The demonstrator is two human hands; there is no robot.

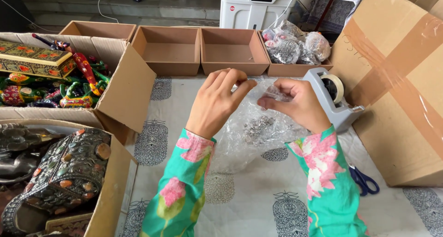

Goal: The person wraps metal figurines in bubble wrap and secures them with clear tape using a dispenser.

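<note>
Item: clear plastic bag (251, 138), crinkled and see-through, with a small heap of grey metal trinkets (259, 125) showing through its lower part. It is being held up at the centre of the patterned tablecloth (258, 200), its bottom sagging toward the cloth.

Left hand (217, 103): the bag's top edge is being pinched between thumb and fingertips, at 9 o'clock from the bag's mouth.

Right hand (297, 103): the opposite edge is being gripped in bent fingers, at 3 o'clock.

Surroundings: a grey tape dispenser (334, 98) is sitting just beside the right hand at 3 o'clock. Blue scissors (364, 179) are lying at 5 o'clock. Two empty cardboard trays (203, 50) are standing at 12 o'clock, and a tray of filled bags (295, 48) at 1 o'clock. Painted ornaments (46, 78) are being kept in a box at 10 o'clock.
</note>
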